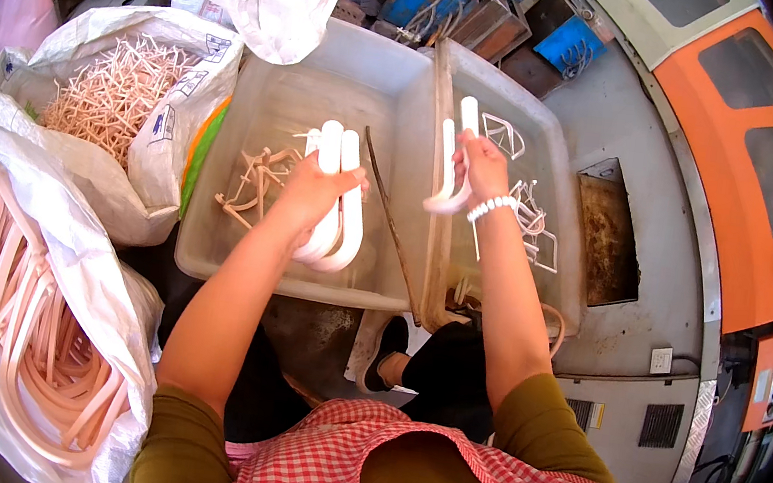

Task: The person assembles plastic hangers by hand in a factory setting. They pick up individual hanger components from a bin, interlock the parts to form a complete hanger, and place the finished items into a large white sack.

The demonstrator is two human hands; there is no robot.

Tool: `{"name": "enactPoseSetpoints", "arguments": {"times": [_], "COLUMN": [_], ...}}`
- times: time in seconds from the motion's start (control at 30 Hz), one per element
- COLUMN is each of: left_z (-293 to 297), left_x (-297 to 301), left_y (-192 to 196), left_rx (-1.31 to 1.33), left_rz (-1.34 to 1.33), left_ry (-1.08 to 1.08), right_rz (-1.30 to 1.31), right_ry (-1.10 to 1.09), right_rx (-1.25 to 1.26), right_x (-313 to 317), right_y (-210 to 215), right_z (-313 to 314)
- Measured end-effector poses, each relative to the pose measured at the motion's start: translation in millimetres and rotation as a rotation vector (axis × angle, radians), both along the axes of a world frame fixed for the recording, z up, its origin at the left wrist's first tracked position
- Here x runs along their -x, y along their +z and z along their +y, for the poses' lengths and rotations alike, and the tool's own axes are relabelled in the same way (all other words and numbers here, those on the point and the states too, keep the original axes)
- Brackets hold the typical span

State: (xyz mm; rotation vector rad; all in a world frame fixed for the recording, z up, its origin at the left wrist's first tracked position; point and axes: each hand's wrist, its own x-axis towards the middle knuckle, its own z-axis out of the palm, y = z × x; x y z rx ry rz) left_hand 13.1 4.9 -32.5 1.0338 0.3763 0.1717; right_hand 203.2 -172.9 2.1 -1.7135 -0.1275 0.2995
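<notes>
My left hand [313, 192] is wrapped round a small bunch of thick, pale pinkish-white plastic pieces [348, 222] with curved lower ends. They stand upright side by side above the left tub [377, 279]. My right hand [485, 165], a beaded bracelet on its wrist, grips a similar U-shaped plastic piece [448, 152], its bend at the bottom, over the right tub [558, 142]. Pinkish plastic scraps [258, 185] lie in the left tub beside my left hand. Thin white plastic frames [530, 211] are in the right tub, next to my right wrist.
At the left, an open white sack [57, 172] holds long pinkish plastic loops [40, 315]. Behind it another sack [197, 131] holds thin scraps [119, 98]. A dark stick [383, 193] leans across the left tub. An orange-and-grey machine [750, 190] stands at the right.
</notes>
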Motion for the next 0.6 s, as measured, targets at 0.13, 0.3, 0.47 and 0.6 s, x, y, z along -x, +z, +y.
{"name": "enactPoseSetpoints", "arguments": {"times": [0.13,0.3,0.47,0.6], "left_z": [-1,-21,-22,-18], "left_x": [-3,-5,0,5], "left_y": [-1,-1,6,8], "left_rx": [0.099,0.343,0.411,0.326], "left_rz": [-0.105,-0.24,-0.284,-0.217], "left_ry": [-0.025,-0.089,-0.013,-0.135], "right_rz": [0.101,0.14,0.089,0.486], "right_ry": [0.303,0.262,0.229,0.33], "right_rx": [0.006,-0.236,-0.292,-0.381], "right_x": [68,121,131,101], "right_y": [5,-15,-15,-6], "right_z": [3,39,48,40]}}
